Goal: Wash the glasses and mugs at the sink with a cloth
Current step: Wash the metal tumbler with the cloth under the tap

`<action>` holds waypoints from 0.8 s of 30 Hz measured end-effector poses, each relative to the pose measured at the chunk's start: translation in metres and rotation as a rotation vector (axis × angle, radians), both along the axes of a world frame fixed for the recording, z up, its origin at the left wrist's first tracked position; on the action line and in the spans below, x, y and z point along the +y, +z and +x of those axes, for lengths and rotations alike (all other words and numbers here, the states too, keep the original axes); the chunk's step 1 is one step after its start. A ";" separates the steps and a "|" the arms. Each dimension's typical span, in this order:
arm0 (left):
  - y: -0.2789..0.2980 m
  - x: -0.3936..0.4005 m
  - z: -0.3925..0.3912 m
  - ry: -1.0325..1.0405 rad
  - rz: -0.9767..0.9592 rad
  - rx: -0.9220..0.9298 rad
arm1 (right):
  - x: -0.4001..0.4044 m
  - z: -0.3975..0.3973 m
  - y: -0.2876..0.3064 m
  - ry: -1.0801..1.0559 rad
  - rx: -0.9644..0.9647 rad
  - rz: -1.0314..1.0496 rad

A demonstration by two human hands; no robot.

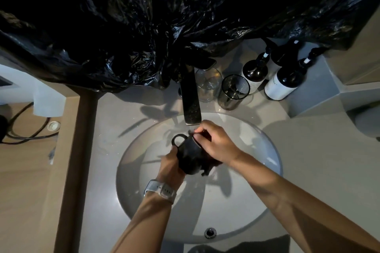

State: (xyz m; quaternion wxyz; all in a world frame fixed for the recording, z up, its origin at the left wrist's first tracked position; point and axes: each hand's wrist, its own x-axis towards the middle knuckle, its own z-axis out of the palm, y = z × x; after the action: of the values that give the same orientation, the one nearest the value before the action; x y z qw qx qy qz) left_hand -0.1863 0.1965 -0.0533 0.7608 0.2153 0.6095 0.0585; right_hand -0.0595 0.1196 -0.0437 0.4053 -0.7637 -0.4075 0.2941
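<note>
A dark mug [188,153] with a round handle hangs tilted over the white round sink [265,150], just below the dark tap [191,96]. My left hand [170,165] grips the mug's lower body from the left. My right hand [216,141] holds a dark cloth [209,167] pressed against the mug's rim and right side; the cloth's end hangs below the mug. Water seems to fall from the spout onto the rim. A clear glass [207,84] and a smoked glass tumbler [233,92] stand on the counter behind the sink.
Three dark pump bottles [281,82] with white labels stand at the back right. Black plastic sheeting [164,16] covers the wall above the tap. A cable [26,129] lies on the wooden surface at the left. The sink's overflow hole [210,232] faces me.
</note>
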 end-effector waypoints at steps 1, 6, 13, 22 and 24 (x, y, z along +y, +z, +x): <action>-0.001 0.001 0.001 0.000 0.019 -0.010 | 0.001 0.005 -0.003 -0.042 0.021 -0.022; 0.000 0.009 0.001 0.015 0.083 0.025 | -0.026 -0.007 -0.018 -0.093 0.009 -0.104; 0.011 0.003 0.003 0.039 0.102 -0.011 | -0.003 0.006 -0.013 -0.203 0.089 -0.048; 0.008 0.002 -0.004 -0.007 0.118 -0.086 | 0.005 -0.006 0.003 -0.183 0.110 0.020; 0.015 0.010 0.002 0.022 0.159 -0.025 | -0.003 -0.001 -0.009 -0.235 0.134 -0.079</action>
State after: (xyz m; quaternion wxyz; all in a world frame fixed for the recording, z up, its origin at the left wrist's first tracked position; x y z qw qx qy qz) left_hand -0.1842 0.2063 -0.0381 0.7481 0.2675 0.5958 0.1177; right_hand -0.0603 0.1170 -0.0530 0.4327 -0.8001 -0.2754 0.3111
